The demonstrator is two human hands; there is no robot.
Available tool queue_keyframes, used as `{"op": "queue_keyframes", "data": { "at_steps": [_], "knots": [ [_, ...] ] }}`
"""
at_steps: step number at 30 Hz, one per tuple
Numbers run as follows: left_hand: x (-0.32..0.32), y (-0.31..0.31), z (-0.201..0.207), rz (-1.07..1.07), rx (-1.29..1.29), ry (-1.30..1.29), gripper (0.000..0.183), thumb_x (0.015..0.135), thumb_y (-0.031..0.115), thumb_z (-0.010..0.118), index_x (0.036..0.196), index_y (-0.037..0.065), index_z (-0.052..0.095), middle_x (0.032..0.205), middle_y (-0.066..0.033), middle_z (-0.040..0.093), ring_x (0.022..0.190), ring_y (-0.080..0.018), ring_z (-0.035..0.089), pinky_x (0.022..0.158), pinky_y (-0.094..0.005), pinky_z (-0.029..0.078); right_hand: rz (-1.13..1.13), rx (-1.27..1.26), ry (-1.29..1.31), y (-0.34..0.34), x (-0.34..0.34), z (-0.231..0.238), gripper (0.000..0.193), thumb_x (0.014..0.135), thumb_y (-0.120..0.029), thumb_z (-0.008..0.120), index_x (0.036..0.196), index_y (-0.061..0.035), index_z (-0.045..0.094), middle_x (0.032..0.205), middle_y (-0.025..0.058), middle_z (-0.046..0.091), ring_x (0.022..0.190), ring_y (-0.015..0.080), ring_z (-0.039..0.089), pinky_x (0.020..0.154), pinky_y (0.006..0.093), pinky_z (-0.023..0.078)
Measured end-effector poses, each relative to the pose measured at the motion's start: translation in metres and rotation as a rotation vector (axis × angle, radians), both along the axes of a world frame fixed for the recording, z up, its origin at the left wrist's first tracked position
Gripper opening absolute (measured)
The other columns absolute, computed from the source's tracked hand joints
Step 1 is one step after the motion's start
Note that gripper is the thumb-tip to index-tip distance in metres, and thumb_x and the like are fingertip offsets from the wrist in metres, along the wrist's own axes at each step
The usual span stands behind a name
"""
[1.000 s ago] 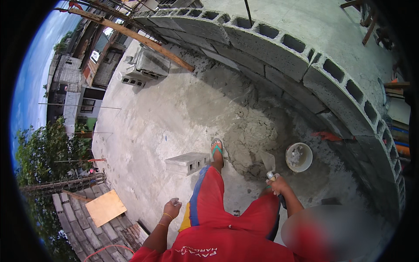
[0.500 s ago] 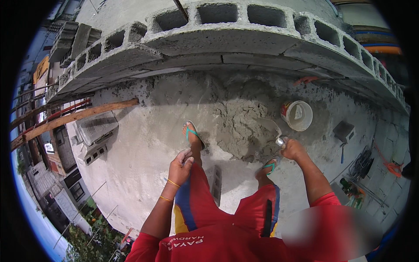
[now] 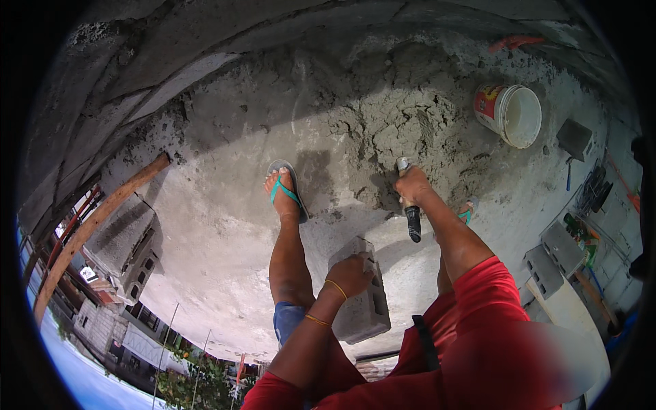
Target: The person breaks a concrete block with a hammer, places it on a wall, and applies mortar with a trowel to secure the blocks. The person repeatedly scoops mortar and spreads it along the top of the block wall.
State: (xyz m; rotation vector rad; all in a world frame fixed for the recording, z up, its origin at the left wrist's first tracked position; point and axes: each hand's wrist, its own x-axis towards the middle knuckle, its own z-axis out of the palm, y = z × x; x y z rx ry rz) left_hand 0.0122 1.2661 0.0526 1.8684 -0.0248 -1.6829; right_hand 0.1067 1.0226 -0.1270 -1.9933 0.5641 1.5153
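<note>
Grey hollow block is between the legs, angled in view; can't tell if its underside bears on the floor. Clock from block, 12 = top of view. Left hand on its upper end, fingers curled over the edge and closed on it, tips hidden. Right hand at 1 o'clock, fingers wrapped right round the trowel handle, dark butt toward 6; blade not readable. Mortar heap just past it at 12 to 1, white bucket further out at 1.

Risks, my judgement:
- One-hand hold near one end: weight off-centre, block could twist or slip, worse with gritty fingers.
- Drop zone: left foot at 11, right foot at 2, both in open sandals.
- Right hand is occupied, so no quick second grip.
- Trowel butt faces back toward the block; a swing of either could rap knuckles.
- Mortar near the right foot: sole could skid, jerking the left wrist.
- Wide right-arm sweep could tip the bucket.
</note>
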Motion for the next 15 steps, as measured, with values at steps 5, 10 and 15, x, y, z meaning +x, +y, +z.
{"op": "queue_keyframes", "data": {
  "at_steps": [5, 10, 15],
  "knots": [
    [-0.002, -0.01, -0.019, 0.001, -0.043, 0.024, 0.053, 0.091, 0.035, 0.063, 0.133, 0.003, 0.056, 0.123, -0.026, 0.065, 0.114, -0.0417, 0.063, 0.099, -0.0473, 0.049, -0.394, -0.064, -0.081, 0.036, -0.005, 0.053, 0.024, 0.071, -0.01, 0.068, 0.078, 0.0131, 0.068, 0.077, 0.0268, 0.071, 0.068, 0.0377, 0.073, 0.061, 0.0423, 0.058],
    [-0.002, -0.02, -0.031, 0.056, 0.012, -0.123, 0.056, 0.091, 0.038, 0.065, 0.132, 0.001, 0.056, 0.118, -0.0243, 0.068, 0.11, -0.0404, 0.066, 0.095, -0.0442, 0.051, 0.36, -0.074, -0.029, -0.052, 0.003, 0.16, 0.035, 0.076, -0.013, 0.062, 0.099, 0.0124, 0.067, 0.097, 0.0325, 0.07, 0.096, 0.044, 0.07, 0.085, 0.0456, 0.056],
    [-0.008, -0.031, -0.023, 0.155, 0.0, -0.097, 0.056, 0.092, 0.036, 0.066, 0.134, 0.001, 0.055, 0.119, -0.024, 0.068, 0.112, -0.0391, 0.066, 0.096, -0.0429, 0.052, 0.332, -0.137, -0.119, -0.078, -0.003, 0.189, 0.043, 0.078, -0.012, 0.063, 0.114, 0.0112, 0.062, 0.114, 0.0338, 0.066, 0.109, 0.0425, 0.066, 0.094, 0.0459, 0.054]
  ]
}}
